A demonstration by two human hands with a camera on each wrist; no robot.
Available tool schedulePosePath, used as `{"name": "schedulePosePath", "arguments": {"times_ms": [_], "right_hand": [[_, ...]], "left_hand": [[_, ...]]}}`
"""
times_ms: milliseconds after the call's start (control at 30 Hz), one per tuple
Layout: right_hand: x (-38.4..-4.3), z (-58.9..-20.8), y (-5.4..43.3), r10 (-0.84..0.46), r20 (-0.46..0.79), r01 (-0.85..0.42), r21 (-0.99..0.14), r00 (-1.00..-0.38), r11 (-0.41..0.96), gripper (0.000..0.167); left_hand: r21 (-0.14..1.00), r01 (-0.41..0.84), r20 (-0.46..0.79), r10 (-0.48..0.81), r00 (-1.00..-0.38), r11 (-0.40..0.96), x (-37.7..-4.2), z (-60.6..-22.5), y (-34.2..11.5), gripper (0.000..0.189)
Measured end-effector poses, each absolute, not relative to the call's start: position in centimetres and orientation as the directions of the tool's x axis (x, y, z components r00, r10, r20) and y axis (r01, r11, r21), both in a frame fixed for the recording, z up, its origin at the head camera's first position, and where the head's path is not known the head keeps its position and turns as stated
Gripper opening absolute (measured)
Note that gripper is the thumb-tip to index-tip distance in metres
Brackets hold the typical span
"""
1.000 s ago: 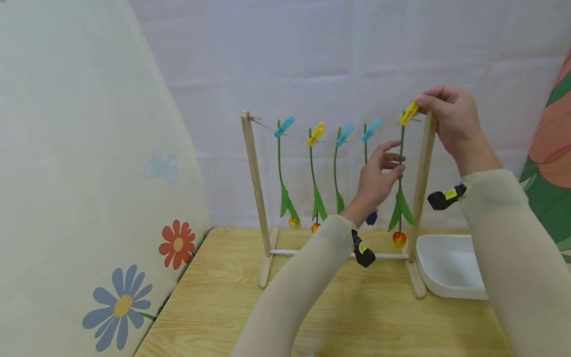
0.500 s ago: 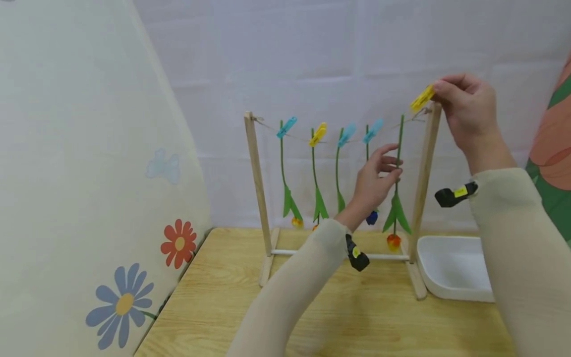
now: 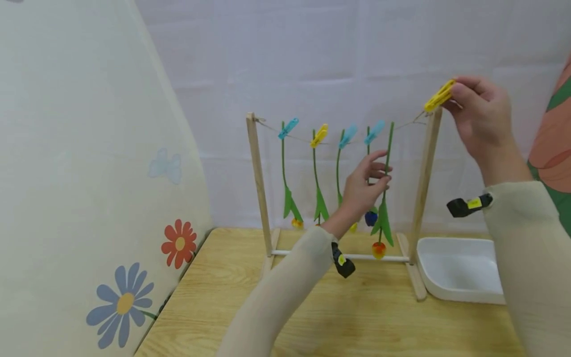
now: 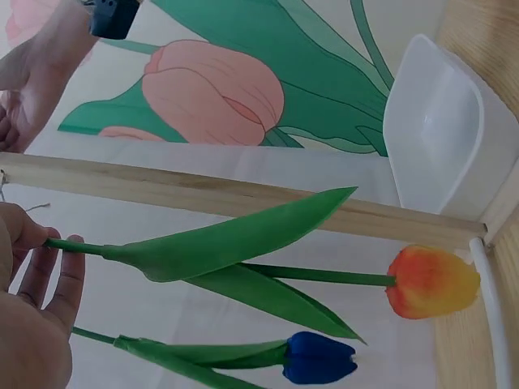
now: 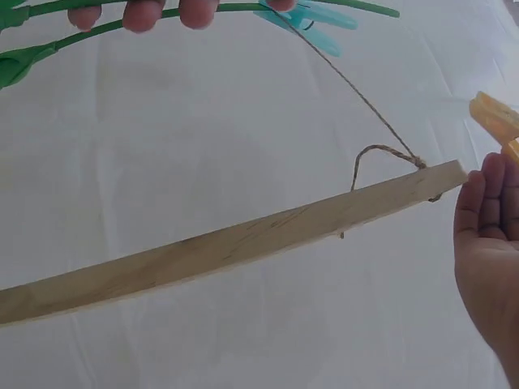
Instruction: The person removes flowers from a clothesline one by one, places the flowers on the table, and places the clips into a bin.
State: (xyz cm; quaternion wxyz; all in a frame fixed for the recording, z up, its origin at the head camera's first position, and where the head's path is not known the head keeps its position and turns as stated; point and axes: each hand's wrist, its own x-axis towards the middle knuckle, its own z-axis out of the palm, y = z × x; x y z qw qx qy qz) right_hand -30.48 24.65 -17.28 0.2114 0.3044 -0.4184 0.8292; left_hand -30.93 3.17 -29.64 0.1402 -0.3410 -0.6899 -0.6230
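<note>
My left hand (image 3: 363,186) pinches the green stem of an orange-red artificial tulip (image 4: 434,282), which hangs head down in front of the string, its stem end free of any clip. Up by the top of the right post, my right hand (image 3: 484,116) grips a yellow clothespin (image 3: 439,95); in the right wrist view the yellow clothespin (image 5: 495,117) shows only in part at the edge. Beside the held flower a blue tulip (image 4: 319,357) hangs from a light-blue clothespin (image 3: 374,132). Further left, several tulips hang upside down from blue and yellow clothespins (image 3: 318,135).
A wooden frame with a right post (image 3: 426,188) and left post (image 3: 259,183) carries the string (image 5: 349,81). A white rod (image 3: 388,258) joins its feet. To the right a white tray (image 3: 459,295) stands on the wooden table (image 3: 214,297). A white cloth hangs behind.
The yellow clothespin has come off the orange-red tulip's stem and moved up and right in my right hand. My left hand has shifted the tulip left and slightly down, away from the right post.
</note>
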Motion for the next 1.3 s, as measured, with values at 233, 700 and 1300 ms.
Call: {"name": "schedulePosePath", "arguments": {"times_ms": [233,700,1300], "right_hand": [[-30.0,-18.1,26.1,0.077,0.682,-0.581,-0.552,-0.727,-0.599,0.020],[-28.9,-20.5,27.8,0.071,0.660,-0.583,-0.602,-0.748,-0.546,0.029],[-28.2,-24.3,29.2,0.055,0.616,-0.522,-0.613,-0.786,-0.593,0.022]], "left_hand": [[0.758,0.652,0.613,0.313,-0.726,0.028,-30.5,-30.3,2.1,0.058],[0.689,0.712,0.631,0.371,-0.681,0.136,-29.2,-31.1,-1.0,0.058],[0.688,0.697,0.615,0.346,-0.709,0.204,-27.8,-33.4,-6.1,0.057]]}}
